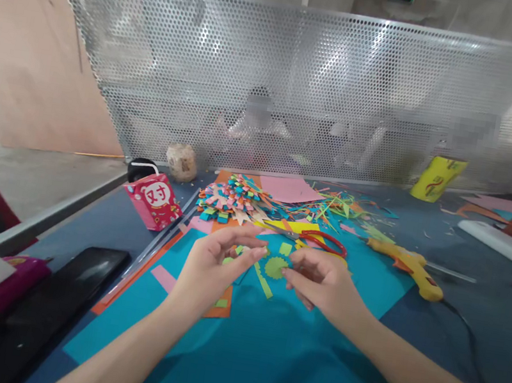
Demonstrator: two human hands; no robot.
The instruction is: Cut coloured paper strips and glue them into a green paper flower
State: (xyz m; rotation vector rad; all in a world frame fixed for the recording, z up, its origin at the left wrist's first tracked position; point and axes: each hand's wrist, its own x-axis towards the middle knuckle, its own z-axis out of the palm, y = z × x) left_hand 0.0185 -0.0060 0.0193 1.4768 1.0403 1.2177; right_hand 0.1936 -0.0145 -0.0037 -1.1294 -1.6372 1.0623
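My right hand [322, 278] is closed in a pinch at the right edge of a light-green paper disc [275, 268] with a scalloped rim. To its left, my left hand [216, 258] has thumb and forefinger brought together; whatever is between the tips is too small to make out. Below the hands lie a narrow green paper strip [264, 281] and a large blue paper sheet [259, 354]. A small green paper square [286, 248] is just above the disc. Red-handled scissors [326, 241] rest beyond the hands, touching neither.
Fringed multicoloured paper pieces [230, 199] and thin paper scraps [331, 207] are piled at the back. A yellow glue gun [406, 267] with a cord lies right. A red carton [154, 201] and black phone [69, 291] are left. A perforated metal screen [281, 59] bounds the table.
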